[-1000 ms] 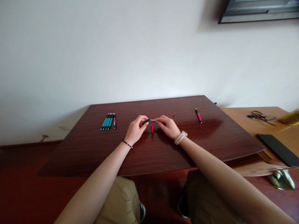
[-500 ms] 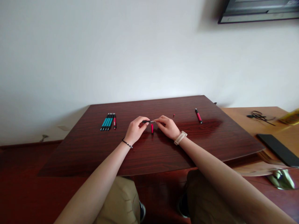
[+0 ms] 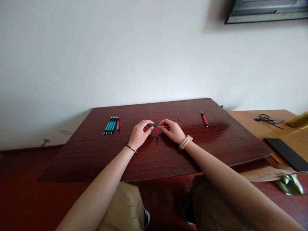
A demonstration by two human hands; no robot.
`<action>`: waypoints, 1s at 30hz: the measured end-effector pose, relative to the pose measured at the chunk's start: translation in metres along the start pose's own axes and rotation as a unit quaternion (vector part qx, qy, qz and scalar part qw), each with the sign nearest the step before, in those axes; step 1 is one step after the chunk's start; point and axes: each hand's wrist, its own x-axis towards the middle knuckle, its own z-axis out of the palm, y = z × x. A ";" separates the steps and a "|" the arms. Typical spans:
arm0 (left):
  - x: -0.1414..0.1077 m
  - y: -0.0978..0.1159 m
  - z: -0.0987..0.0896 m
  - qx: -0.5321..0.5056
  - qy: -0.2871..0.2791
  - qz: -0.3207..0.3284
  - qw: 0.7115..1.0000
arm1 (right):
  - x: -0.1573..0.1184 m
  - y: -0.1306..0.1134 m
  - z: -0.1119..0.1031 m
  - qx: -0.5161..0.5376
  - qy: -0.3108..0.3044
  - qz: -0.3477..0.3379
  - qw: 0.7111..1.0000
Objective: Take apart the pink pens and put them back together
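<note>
My left hand point(image 3: 141, 131) pinches the black part of a pen point(image 3: 150, 125), held level above the table. From its right end a thin, pale pen refill point(image 3: 161, 126) runs to my right hand point(image 3: 173, 131), whose thumb and index finger are closed around it. Just below, between both hands, a pink pen barrel point(image 3: 156, 131) with a dark lower end stands upright on the dark wooden table point(image 3: 158, 160). A tiny reddish piece point(image 3: 179, 118) lies beyond my right hand.
Several teal pens point(image 3: 110, 125) lie in a row at the left, beside a pink pen point(image 3: 118, 125). Another pink pen point(image 3: 204, 119) lies at the right. A lighter table point(image 3: 250, 123) holds a black cable point(image 3: 266, 119) and a flat black object point(image 3: 286, 154).
My right fingers have drawn in and shifted slightly, and more of the thin refill shows between the hands. My left hand has stayed nearly still.
</note>
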 end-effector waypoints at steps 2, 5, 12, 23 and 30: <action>0.000 0.001 0.000 -0.001 0.004 -0.012 1.000 | 0.000 0.002 0.000 0.004 -0.007 -0.006 1.000; 0.000 0.002 0.000 -0.010 0.007 -0.016 1.000 | 0.000 0.004 0.001 0.006 -0.011 -0.009 1.000; -0.001 0.000 0.001 -0.063 0.009 -0.024 0.998 | 0.001 0.006 0.002 -0.027 0.001 -0.015 1.000; -0.001 -0.002 0.003 -0.099 0.011 -0.035 0.994 | 0.001 0.004 0.000 0.001 0.013 0.018 1.000; -0.001 -0.003 0.003 -0.086 0.002 -0.021 0.996 | 0.004 0.010 -0.002 0.065 0.070 0.057 0.994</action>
